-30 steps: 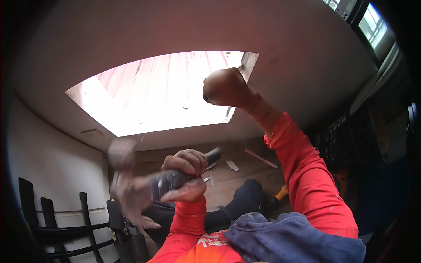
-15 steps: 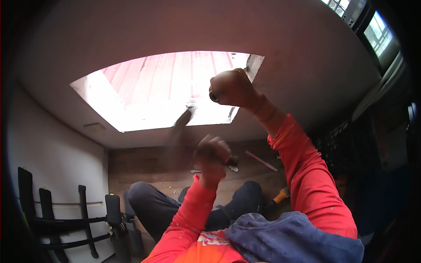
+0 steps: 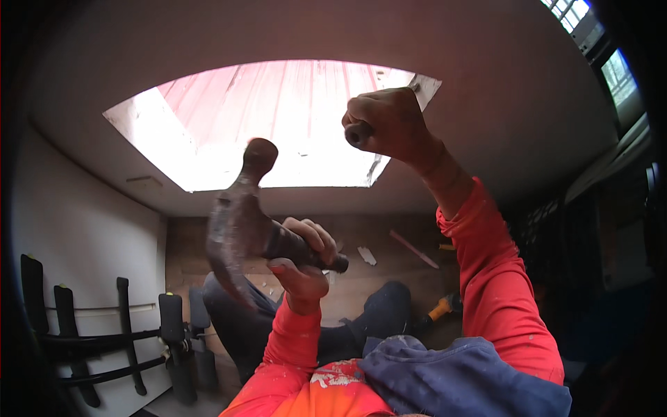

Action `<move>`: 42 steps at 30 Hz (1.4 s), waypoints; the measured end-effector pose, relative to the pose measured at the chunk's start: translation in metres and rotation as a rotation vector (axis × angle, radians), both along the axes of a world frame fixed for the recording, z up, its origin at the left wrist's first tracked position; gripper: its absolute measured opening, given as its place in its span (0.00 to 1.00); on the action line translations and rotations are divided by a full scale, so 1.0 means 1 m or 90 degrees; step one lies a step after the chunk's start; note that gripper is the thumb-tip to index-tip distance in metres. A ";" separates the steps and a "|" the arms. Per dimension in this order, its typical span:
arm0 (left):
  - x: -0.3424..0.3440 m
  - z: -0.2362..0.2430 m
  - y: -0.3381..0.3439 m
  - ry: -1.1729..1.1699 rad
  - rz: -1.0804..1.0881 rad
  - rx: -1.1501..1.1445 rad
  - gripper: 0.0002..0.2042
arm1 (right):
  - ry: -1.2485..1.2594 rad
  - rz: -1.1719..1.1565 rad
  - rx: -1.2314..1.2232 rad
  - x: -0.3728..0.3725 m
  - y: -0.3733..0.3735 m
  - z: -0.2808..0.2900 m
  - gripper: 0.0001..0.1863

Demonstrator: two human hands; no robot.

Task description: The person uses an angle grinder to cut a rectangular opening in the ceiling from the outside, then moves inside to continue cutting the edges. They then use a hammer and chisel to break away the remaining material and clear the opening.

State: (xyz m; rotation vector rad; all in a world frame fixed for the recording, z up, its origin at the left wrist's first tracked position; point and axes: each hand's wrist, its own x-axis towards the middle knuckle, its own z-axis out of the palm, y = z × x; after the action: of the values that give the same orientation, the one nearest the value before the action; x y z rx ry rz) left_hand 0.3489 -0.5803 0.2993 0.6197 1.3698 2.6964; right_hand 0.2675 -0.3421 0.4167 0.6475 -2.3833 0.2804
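My left hand (image 3: pixel 304 267) is wrapped round the handle of a claw hammer (image 3: pixel 233 219), raised over my knees, its worn metal head left of the fingers. Higher up and to the right, my right hand (image 3: pixel 396 121) is closed in a fist round a dark rod-like tool (image 3: pixel 358 134). Only that tool's round end pokes out of the fist; the rest is hidden by the hand. This fist is in front of the right side of a bright opening (image 3: pixel 278 167) in the pale wall (image 3: pixel 313 35), near its ragged right edge. Hammer and rod are well apart.
Pink ribbed sheeting (image 3: pixel 278 97) shows through the opening. On the wooden floor (image 3: pixel 194 243) lie a pink strip (image 3: pixel 414 250), a white chip (image 3: pixel 367 256) and an orange-and-black tool (image 3: pixel 441 310). Black padded bars (image 3: pixel 171 320) stand at the left, a dark crate (image 3: pixel 545 219) at the right.
The hammer, blurred in front of the wall before, has swung back toward me and left, away from the right fist. My right hand keeps its grip; the whole view has shifted slightly.
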 end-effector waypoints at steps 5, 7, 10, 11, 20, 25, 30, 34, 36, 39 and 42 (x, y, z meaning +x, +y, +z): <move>0.007 -0.004 0.003 0.000 0.010 -0.074 0.47 | -0.013 0.018 0.045 -0.012 0.011 0.004 0.08; 0.010 0.005 0.000 0.030 0.032 -0.026 0.47 | 0.017 0.007 0.051 -0.014 0.010 0.000 0.07; 0.001 0.023 0.009 0.182 0.014 0.170 0.46 | 0.026 0.008 -0.005 -0.012 0.009 -0.002 0.09; -0.003 0.027 0.016 0.242 0.007 0.306 0.45 | 0.007 -0.007 0.004 -0.012 0.008 -0.001 0.09; -0.018 0.012 0.023 0.146 -0.033 0.206 0.42 | 0.017 -0.059 0.001 -0.020 0.004 0.001 0.10; -0.029 0.012 0.031 -0.029 -0.256 -0.042 0.44 | -0.042 -0.078 0.026 -0.020 0.000 -0.003 0.09; -0.031 0.006 0.024 0.154 -0.072 0.315 0.43 | 0.006 -0.057 0.005 -0.026 0.004 -0.007 0.10; -0.033 -0.011 0.041 0.042 -0.098 0.001 0.37 | 0.035 -0.048 0.037 -0.030 0.013 -0.013 0.10; -0.031 -0.022 0.048 -0.043 -0.156 -0.062 0.38 | -0.022 -0.029 0.048 -0.029 0.010 -0.016 0.11; -0.025 -0.034 0.038 0.040 -0.079 0.009 0.43 | -0.017 0.114 0.060 -0.018 -0.011 -0.018 0.11; -0.018 -0.039 0.022 0.012 -0.077 0.072 0.45 | 0.037 0.108 0.073 -0.004 -0.021 -0.011 0.19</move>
State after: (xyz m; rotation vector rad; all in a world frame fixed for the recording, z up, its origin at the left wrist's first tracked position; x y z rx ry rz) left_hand 0.3305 -0.5584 0.2606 0.7141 1.1497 2.6914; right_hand 0.2639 -0.3628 0.4054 0.9020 -2.3044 0.1958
